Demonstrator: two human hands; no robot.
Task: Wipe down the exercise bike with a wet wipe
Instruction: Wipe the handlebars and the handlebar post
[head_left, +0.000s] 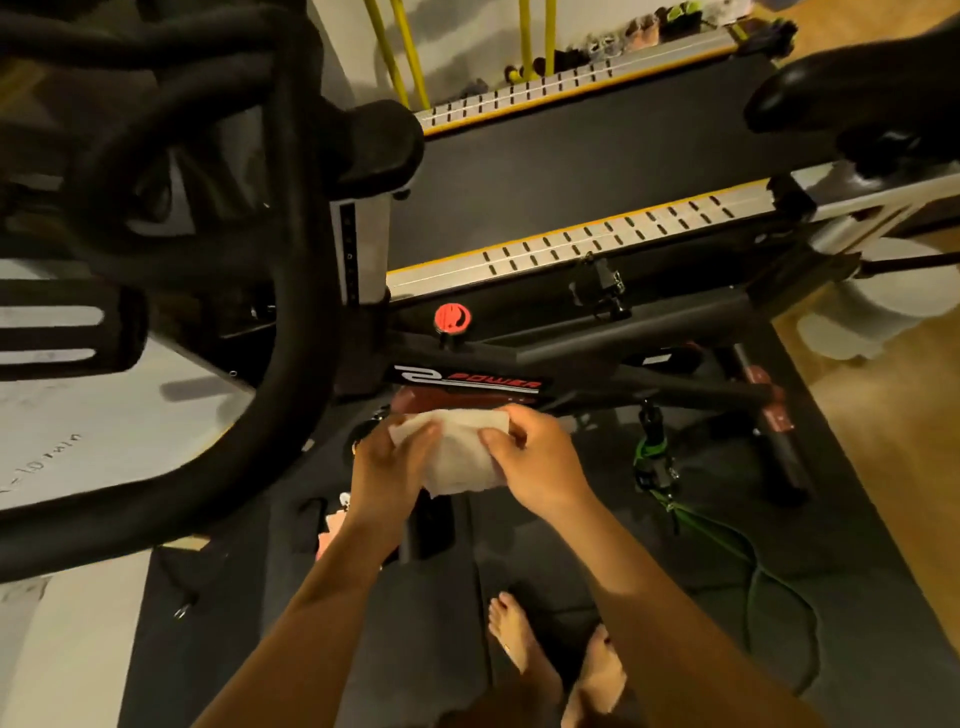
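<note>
A black exercise bike (613, 358) fills the view from above, with its handlebars (296, 291) at the left, a red knob (452, 317) on the frame and the saddle (852, 98) at the top right. Just below the frame's red-lettered label, both hands hold a white wet wipe (462, 457) spread between them. My left hand (387, 467) pinches its left edge. My right hand (540, 457) grips its right side. The wipe hangs in the air and is apart from the frame.
A treadmill (597, 166) with silver side rails lies just beyond the bike. A green cable (727, 535) trails over the dark floor mat (857, 597) at the right. My bare feet (561, 660) stand on the mat. Wooden floor (893, 415) shows at the far right.
</note>
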